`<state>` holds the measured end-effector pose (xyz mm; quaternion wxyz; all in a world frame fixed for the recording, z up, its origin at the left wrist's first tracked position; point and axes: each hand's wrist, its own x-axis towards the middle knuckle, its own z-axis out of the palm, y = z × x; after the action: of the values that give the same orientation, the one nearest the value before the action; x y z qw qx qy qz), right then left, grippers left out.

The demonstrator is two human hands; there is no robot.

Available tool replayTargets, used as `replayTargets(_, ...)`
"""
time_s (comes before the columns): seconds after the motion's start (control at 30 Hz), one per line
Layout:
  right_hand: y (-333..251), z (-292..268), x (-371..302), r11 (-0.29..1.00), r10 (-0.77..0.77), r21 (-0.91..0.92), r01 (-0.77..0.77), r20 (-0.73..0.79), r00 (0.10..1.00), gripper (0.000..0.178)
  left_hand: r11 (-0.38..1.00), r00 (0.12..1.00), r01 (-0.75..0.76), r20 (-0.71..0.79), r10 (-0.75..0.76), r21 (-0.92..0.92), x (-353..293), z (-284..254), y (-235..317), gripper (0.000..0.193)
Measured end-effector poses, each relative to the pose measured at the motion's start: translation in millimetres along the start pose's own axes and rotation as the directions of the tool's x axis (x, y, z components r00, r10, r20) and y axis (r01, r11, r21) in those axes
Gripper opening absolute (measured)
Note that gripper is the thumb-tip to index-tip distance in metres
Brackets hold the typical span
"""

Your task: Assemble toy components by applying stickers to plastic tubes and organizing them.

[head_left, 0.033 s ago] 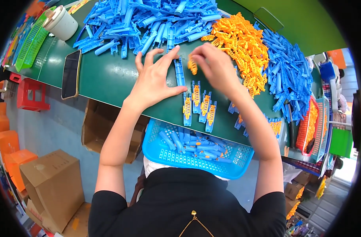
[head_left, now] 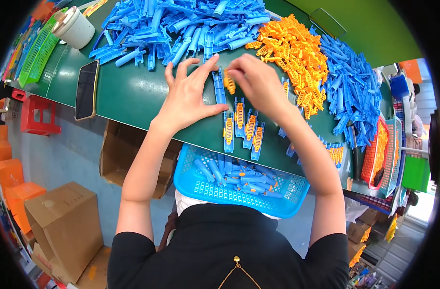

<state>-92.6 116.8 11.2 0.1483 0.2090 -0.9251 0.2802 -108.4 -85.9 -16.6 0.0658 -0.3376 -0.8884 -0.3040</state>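
Observation:
My left hand point(head_left: 191, 96) spans a blue plastic half-shell point(head_left: 219, 87) lying lengthwise on the green table, thumb at its near end and index finger at its far end. The other fingers of that hand are spread. Pinched in my right hand point(head_left: 261, 84) is a small ribbed orange piece point(head_left: 229, 83), just right of that half-shell and close above it. Nearer me lie several blue half-shells point(head_left: 257, 141) with orange pieces fitted in them. Others like these are partly hidden under my right forearm.
Heaps of blue shells point(head_left: 181, 29), orange pieces point(head_left: 297, 58) and more blue parts point(head_left: 352, 86) fill the far side. A phone point(head_left: 87, 89) and a white tub point(head_left: 75, 30) stand left. At the table's front edge, a blue basket point(head_left: 287, 200) holds closed blue pieces.
My right hand has moved slightly left, bringing the orange piece closer to the blue half-shell. My left hand has stayed in place.

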Motion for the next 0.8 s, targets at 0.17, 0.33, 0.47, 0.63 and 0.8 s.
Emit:
replayTargets(0.17, 0, 17, -1, 0.998, -0.05, -0.033, 0.051, 0.013, 0.999, 0.01, 0.999, 1.0, -0.02, -0.019, 0.02, 0.029, 2, 3, 1, 0.101)
replayTargets(0.33, 2, 23, 1, 0.998, -0.038, -0.044, 0.038, 0.01, 0.999, 0.01, 0.999, 0.999, -0.021, -0.025, 0.021, 0.024, 2, 4, 0, 0.101)
replayTargets(0.47, -4, 24, 3, 0.995, -0.024, -0.092, 0.025, 0.013, 1.0, 0.011, 1.0, 1.0, 0.003, -0.009, -0.003, 0.018, 3, 2, 3, 0.103)
replayTargets(0.63, 5, 6, 13, 0.995, -0.008, 0.095, -0.012, 0.206, 0.979, 0.017, 1.0, 1.0, 0.003, 0.002, -0.003, 0.019, 2, 0, 0, 0.104)
replayTargets(0.8, 15, -3, 4, 0.939, -0.015, 0.333, -0.091, 0.302, 0.953, 0.039, 1.0, 1.0, -0.011, -0.016, 0.011, 0.008, 3, 2, 2, 0.105)
